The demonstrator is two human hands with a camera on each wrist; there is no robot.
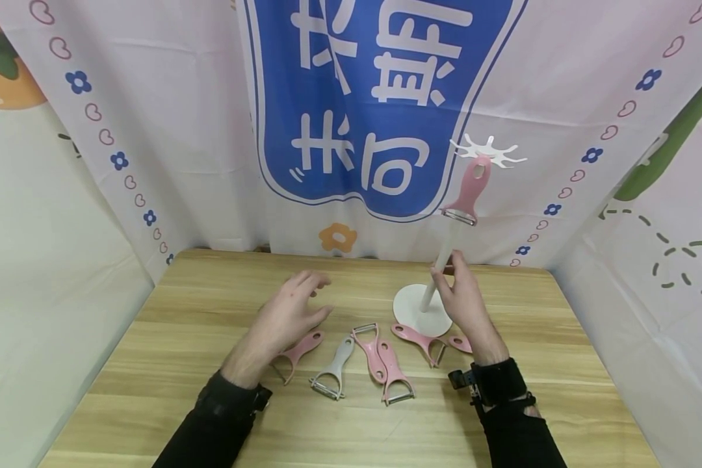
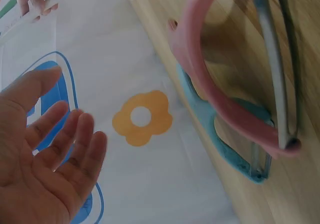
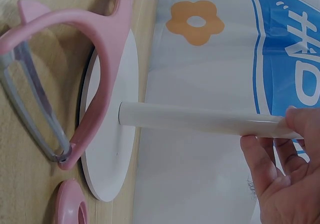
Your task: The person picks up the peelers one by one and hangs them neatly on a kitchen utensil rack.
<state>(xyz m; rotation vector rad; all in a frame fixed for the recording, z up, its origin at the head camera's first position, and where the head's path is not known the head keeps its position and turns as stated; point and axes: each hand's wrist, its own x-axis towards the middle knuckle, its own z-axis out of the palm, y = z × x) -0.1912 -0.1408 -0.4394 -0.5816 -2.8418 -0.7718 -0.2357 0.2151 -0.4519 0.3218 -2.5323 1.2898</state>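
My right hand (image 1: 462,298) pinches the upright pole (image 3: 185,120) of a white stand between thumb and fingers. The stand's round base (image 1: 408,313) rests on the table, and its top spreads into several hooks (image 1: 506,156). From one of these hangs a pink peeler (image 1: 474,188), blade end down. My left hand (image 1: 286,315) hovers above the table with loosely bent fingers, palm bare in the left wrist view. Below it lies a pink peeler (image 1: 301,351), partly hidden by the wrist. A grey peeler (image 1: 340,359) lies just right of that one.
Two pink peelers (image 1: 370,354) lie side by side in the middle. Another pink peeler (image 1: 415,337) lies right before the base, and a further pink handle (image 1: 459,343) shows beside my right wrist. Behind the wooden table (image 1: 357,432) hangs a printed cloth (image 1: 210,162).
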